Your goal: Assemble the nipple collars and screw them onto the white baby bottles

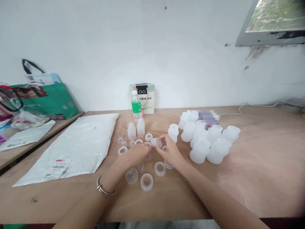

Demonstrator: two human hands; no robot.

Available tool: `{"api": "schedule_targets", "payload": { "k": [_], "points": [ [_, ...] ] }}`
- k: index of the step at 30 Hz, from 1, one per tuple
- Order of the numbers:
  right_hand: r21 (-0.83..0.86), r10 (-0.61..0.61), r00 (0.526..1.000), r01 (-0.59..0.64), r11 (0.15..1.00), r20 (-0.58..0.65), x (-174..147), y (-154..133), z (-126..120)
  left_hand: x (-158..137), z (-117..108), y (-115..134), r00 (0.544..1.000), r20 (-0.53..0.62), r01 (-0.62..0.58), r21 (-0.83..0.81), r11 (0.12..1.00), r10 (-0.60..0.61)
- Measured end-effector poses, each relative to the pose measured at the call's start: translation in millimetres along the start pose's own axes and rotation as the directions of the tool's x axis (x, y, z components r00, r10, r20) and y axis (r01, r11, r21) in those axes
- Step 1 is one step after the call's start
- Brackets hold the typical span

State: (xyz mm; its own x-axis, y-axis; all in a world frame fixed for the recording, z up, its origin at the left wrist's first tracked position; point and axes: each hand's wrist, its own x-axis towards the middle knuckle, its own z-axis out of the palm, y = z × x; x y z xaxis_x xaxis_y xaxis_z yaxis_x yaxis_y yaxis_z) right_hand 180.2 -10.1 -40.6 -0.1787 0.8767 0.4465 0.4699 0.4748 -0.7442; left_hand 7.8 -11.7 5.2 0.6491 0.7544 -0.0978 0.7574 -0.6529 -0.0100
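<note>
My right hand pinches a small translucent baby bottle cap piece between thumb and fingers. My left hand is closed at the piece's left side, its fingertips partly hidden. Around and below the hands lie several loose screw rings, among them a near ring and another ring. Clear silicone nipples and a clear dome cap lie at the left. Two domed tops stand upright behind my left hand. Beyond my right hand is a frosted bottle body.
Several more frosted bottle bodies are grouped at the right. A water bottle and a paper bag stand by the wall. At the left are a white mailing bag and a green shopping bag. A white cable runs behind.
</note>
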Motion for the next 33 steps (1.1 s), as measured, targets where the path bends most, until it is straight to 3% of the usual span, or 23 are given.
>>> {"api": "schedule_targets", "payload": {
  "k": [3, 6, 9, 12, 17, 19, 21, 24, 29, 33],
  "points": [
    [0.407, 0.143, 0.988, -0.110, 0.907, -0.051, 2, -7, -1, -8, -3, -8, 0.993, -0.114, -0.009, -0.165, 0.986, -0.010],
    [0.754, 0.305, 0.951, -0.241, 0.611, 0.057, 6, -13, -4, -15, -6, -15, 0.961, -0.265, -0.010, -0.332, 0.943, -0.083],
    [0.896, 0.386, 0.891, -0.355, 0.267, 0.238, 9, -16, -7, -17, -6, -19, 0.907, -0.404, -0.083, -0.447, 0.891, -0.118],
    [0.902, 0.379, 0.850, -0.424, 0.083, 0.365, 10, -15, -7, -16, -4, -20, 0.834, -0.536, -0.189, -0.501, 0.845, -0.131],
    [0.863, 0.316, 0.830, -0.501, 0.061, 0.459, 5, -12, 0, -14, 5, -16, 0.656, -0.677, -0.304, -0.641, 0.705, -0.333],
    [0.851, 0.291, 0.824, -0.522, 0.060, 0.486, 3, -11, 3, -15, 7, -13, 0.622, -0.702, -0.367, -0.653, 0.662, -0.347],
    [0.846, 0.263, 0.823, -0.532, 0.045, 0.504, 2, -11, 6, -16, 8, -9, 0.643, -0.707, -0.379, -0.627, 0.681, -0.292],
    [0.851, 0.241, 0.830, -0.524, 0.027, 0.503, 1, -11, 8, -15, 8, -6, 0.692, -0.703, -0.345, -0.522, 0.780, -0.165],
    [0.859, 0.211, 0.845, -0.510, 0.038, 0.492, 0, -9, 9, -14, 10, -8, 0.672, -0.740, -0.308, -0.242, 0.920, 0.031],
    [0.860, 0.197, 0.850, -0.507, 0.060, 0.488, 0, -10, 9, -14, 11, -8, 0.682, -0.721, -0.270, -0.090, 0.959, 0.124]
  ]
}}
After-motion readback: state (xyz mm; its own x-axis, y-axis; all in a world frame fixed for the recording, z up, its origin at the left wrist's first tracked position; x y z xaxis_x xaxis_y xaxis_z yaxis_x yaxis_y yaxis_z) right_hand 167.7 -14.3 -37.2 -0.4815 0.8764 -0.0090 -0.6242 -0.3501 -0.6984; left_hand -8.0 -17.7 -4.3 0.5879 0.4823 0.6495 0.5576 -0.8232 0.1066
